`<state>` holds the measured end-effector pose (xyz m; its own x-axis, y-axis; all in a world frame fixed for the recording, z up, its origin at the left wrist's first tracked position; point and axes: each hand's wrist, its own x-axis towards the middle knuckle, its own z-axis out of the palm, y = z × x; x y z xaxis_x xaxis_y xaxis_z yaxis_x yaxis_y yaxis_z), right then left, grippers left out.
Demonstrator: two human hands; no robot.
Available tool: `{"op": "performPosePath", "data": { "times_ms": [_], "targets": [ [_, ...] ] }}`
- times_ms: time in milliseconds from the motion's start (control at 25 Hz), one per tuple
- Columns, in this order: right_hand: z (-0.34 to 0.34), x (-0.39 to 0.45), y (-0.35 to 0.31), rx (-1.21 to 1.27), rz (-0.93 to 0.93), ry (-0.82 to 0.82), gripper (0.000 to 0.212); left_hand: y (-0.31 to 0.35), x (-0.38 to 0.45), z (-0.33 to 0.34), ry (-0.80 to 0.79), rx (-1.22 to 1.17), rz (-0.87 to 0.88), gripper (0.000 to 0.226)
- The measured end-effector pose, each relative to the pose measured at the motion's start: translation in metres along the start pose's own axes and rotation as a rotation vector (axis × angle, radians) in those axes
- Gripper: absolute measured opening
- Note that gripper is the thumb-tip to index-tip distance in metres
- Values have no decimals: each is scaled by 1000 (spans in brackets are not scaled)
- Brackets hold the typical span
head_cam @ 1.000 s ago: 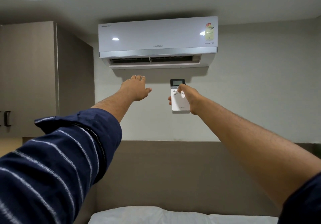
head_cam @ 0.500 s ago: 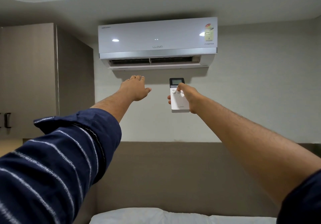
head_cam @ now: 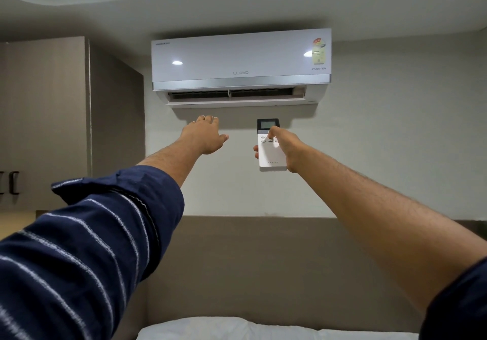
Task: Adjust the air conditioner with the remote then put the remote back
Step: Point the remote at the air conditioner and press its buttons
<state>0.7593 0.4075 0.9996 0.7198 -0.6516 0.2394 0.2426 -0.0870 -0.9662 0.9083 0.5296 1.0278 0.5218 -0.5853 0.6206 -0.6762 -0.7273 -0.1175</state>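
A white wall-mounted air conditioner (head_cam: 241, 60) hangs high on the wall, its bottom flap open. My right hand (head_cam: 288, 147) holds a white remote (head_cam: 271, 155) upright below the unit, with the thumb on the buttons under its small dark screen. My left hand (head_cam: 204, 136) is stretched out flat under the unit's vent, palm down, fingers apart, holding nothing.
A tall brown wardrobe (head_cam: 44, 118) with dark handles stands at the left. A brown headboard (head_cam: 250, 268) runs along the wall below, and white pillows (head_cam: 237, 330) lie at the bottom edge.
Both arms stay raised almost unmoved. The remote and right hand have crept slightly upward toward the unit; the left hand holds its place under the vent.
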Motion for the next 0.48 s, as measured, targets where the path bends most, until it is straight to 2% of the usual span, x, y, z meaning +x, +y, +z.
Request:
{"op": "performPosePath", "data": {
  "times_ms": [200, 480],
  "targets": [
    [2, 1, 0, -44, -14, 8, 13, -3, 1, 1, 5, 2, 7, 69],
    [3, 3, -1, -18, 3, -4, 30, -4, 0, -1, 8, -4, 3, 69]
  ]
}}
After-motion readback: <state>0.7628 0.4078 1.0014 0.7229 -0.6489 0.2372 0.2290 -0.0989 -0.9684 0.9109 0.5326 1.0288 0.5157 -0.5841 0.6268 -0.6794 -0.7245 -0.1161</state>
